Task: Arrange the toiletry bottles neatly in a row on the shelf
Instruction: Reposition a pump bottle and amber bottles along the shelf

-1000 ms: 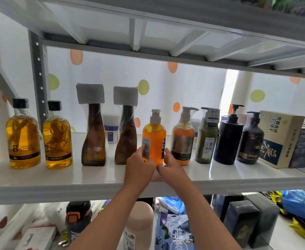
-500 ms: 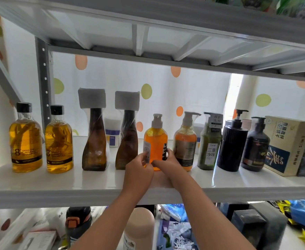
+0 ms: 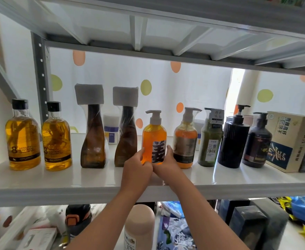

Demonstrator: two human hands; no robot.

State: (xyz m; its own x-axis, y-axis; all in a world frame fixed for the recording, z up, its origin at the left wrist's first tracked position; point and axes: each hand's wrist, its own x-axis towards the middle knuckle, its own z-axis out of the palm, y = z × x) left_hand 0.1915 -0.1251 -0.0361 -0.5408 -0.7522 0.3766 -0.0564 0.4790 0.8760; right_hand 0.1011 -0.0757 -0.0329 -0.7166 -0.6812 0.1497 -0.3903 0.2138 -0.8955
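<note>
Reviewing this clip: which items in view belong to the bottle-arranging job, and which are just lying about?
Job:
- orange pump bottle, held by left hand and right hand
- two amber black-capped bottles
- two brown wrapped bottles
- green pump bottle
- white shelf

Lying about:
- beige printed carton
- black flask below

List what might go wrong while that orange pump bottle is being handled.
1. Both hands, left and right, grip the orange bottle low; it may tip.
2. The brown bottle and amber pump bottle stand close either side; a turn could knock them.
</note>
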